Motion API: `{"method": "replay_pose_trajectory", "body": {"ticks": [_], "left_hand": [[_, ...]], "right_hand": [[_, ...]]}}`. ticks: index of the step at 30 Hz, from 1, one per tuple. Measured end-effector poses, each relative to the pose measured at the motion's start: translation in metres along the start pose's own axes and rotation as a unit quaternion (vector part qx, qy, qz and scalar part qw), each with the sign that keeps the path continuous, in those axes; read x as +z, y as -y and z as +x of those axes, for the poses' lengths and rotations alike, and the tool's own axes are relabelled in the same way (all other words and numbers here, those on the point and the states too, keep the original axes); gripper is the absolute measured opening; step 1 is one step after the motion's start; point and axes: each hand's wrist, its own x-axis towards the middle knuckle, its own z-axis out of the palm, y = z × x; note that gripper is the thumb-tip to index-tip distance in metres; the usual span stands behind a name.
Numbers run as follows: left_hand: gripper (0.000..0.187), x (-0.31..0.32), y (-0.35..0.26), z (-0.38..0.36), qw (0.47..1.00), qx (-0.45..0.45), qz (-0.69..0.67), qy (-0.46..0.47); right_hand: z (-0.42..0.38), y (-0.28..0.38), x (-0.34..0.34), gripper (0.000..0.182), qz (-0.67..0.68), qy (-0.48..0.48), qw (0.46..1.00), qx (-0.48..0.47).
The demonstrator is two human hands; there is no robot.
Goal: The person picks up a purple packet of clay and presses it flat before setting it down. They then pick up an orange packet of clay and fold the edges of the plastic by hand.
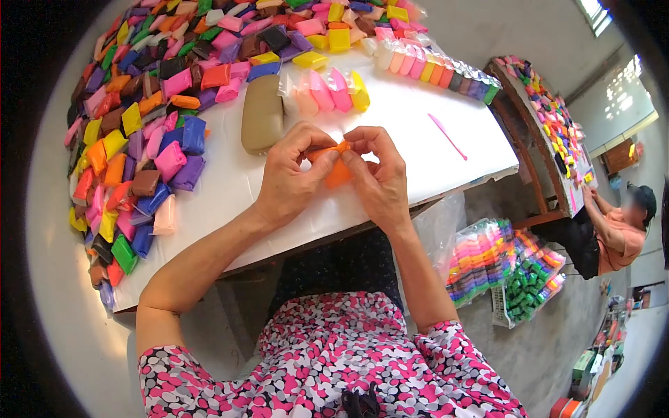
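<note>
Both your hands are up over the near edge of the white table (418, 132), and they meet on one small orange clay piece (339, 173). Your left hand (289, 177) has its thumb and fingers pinched on the left end of it; your right hand (380, 174) is clenched on the right end, fingertips curled down over the top. The piece sits between the two hands, lifted just above the tabletop, with its lower part showing below your thumbs. Whether it is wrapped in film I cannot tell from here.

Just beyond your left hand lies a tan oblong block (262, 113), flat on the table. Next to it, a short row of wrapped sticks (327, 90) in peach, pink and yellow. Farther back along the right side runs a long packaged row of colours (439, 70), pale pink through to green. A thin pink stick tool (447, 136) lies alone on the bare white surface, well apart from your right hand.

To your left and across the far side, a big heap of wrapped clay blocks (139, 125) in every colour curves around the table's edge. Down by your right elbow, bagged packs of sticks (502, 268) rest on the floor. Far right, another person (620, 230) in an orange top leans on a second table (550, 118) loaded with coloured pieces.
</note>
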Motion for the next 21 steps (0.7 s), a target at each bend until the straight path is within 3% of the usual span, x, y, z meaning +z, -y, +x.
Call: {"method": "replay_pose_trajectory", "body": {"ticks": [21], "left_hand": [[0.003, -0.0032, -0.0078, 0.0002, 0.999, -0.029, 0.042, -0.003]], "right_hand": [[0.0015, -0.0042, 0.0026, 0.012, -0.054, 0.016, 0.998, 0.007]]}}
